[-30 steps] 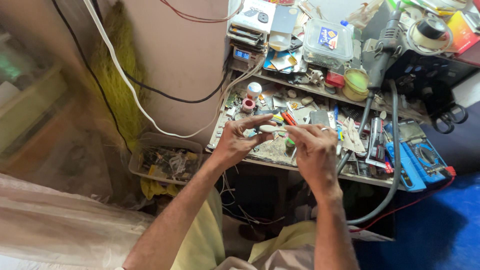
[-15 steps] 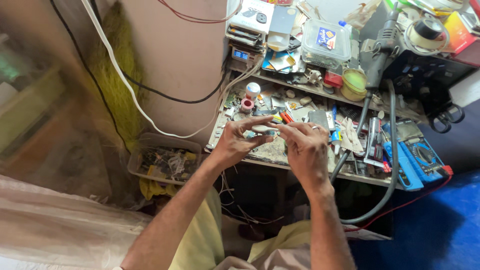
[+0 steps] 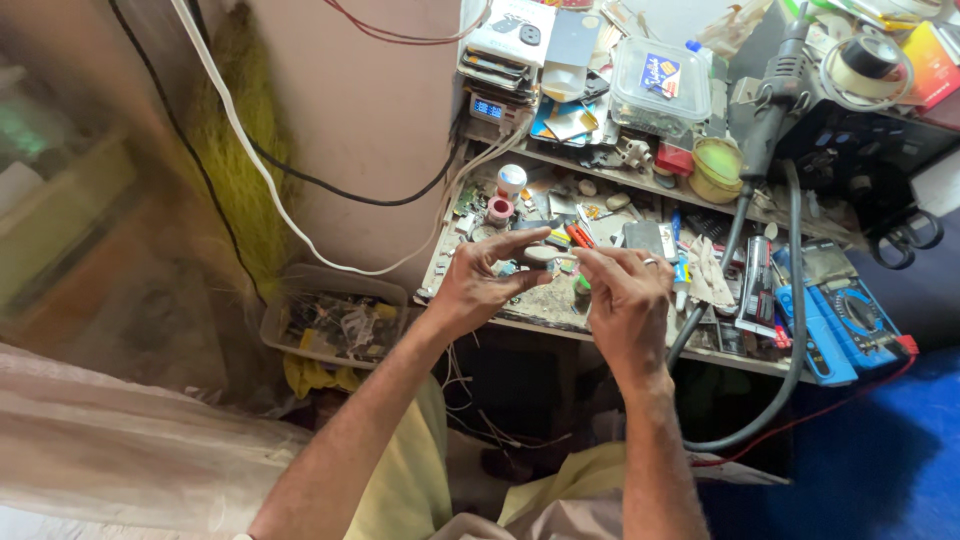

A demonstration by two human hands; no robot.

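My left hand (image 3: 483, 282) and my right hand (image 3: 624, 301) meet above a cluttered workbench (image 3: 545, 310). Between their fingertips they pinch a small pale oval part (image 3: 541, 254). The left thumb and forefinger close on its left end, and the right fingertips touch its right end. A ring shows on a finger of my right hand. Just below the right fingers lies a small green item (image 3: 581, 288); what it is I cannot tell. Red-handled cutters (image 3: 580, 236) lie on the bench just beyond the hands.
A blue multimeter (image 3: 838, 320) lies at the bench's right end. A grey hose (image 3: 790, 330) loops down from a hot-air tool (image 3: 775, 95). A clear lidded box (image 3: 660, 85), tape rolls (image 3: 500, 205) and stacked devices crowd the back. A tray of parts (image 3: 335, 322) sits lower left.
Both hands have stayed together over the bench, with only slight finger shifts around the small part.
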